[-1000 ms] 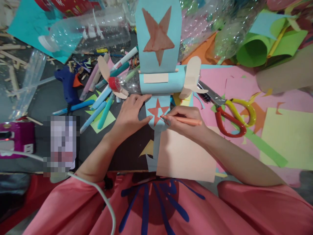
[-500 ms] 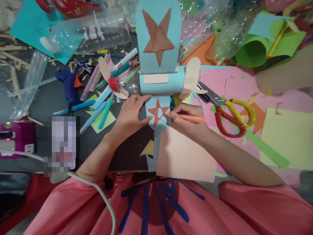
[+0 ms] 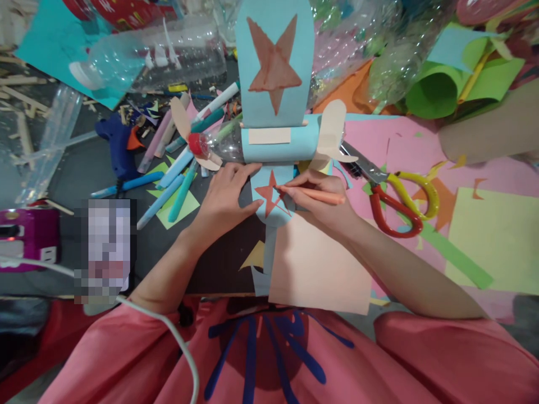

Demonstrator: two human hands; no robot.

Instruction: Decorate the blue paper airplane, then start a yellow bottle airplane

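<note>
Right grip (image 3: pixel 326 206) holds orange marker (image 3: pixel 323 195) nearly crosswise, tip pointing left

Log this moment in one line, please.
left hand: spread at lower blue wing | right hand: orange marker on part-coloured star | right side: scissors, lying open

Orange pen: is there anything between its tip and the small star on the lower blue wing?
Nothing visible is in the way. The right hand holds the pen with its tip right at the small star. The left hand is on the star's other side, clear of the tip.
</note>
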